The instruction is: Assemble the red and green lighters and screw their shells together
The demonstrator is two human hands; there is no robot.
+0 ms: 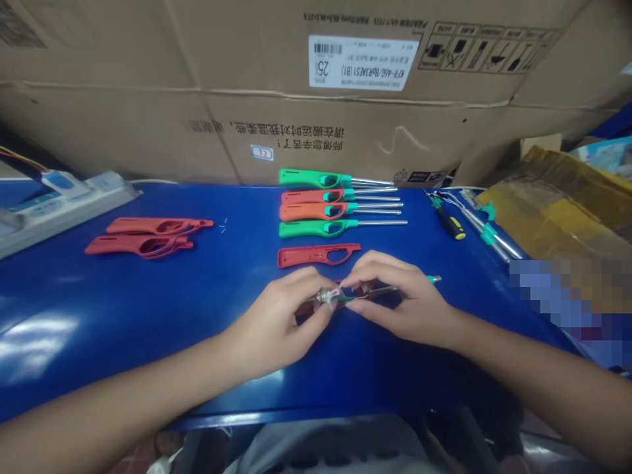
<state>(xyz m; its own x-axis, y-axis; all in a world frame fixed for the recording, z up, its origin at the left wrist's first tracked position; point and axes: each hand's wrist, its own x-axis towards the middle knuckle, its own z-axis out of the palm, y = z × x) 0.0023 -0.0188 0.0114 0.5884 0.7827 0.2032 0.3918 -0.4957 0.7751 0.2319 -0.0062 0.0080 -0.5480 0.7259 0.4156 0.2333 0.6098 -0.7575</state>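
Observation:
Close to the table's front, my left hand (289,313) pinches a small lighter mechanism (327,296) with white and metallic parts between thumb and fingers. My right hand (407,299) closes from the other side, its fingertips at the thin wire and a slim dark metal piece. A teal tip (434,279) pokes out beyond the right knuckles. Something red shows partly beneath the fingers; the hands hide most of it. Just behind them lies a red lighter shell half (301,257). Farther back is a stack of assembled lighters (301,229) in green, red and orange, with metal barrels.
Red lighter shells (143,226) lie at the left beside tiny metal pins (224,227). A power strip (113,186) is at far left. At right are a screwdriver (450,222), metal tubes (486,232) and a yellow-taped package (538,197). A large cardboard box (148,99) walls the back.

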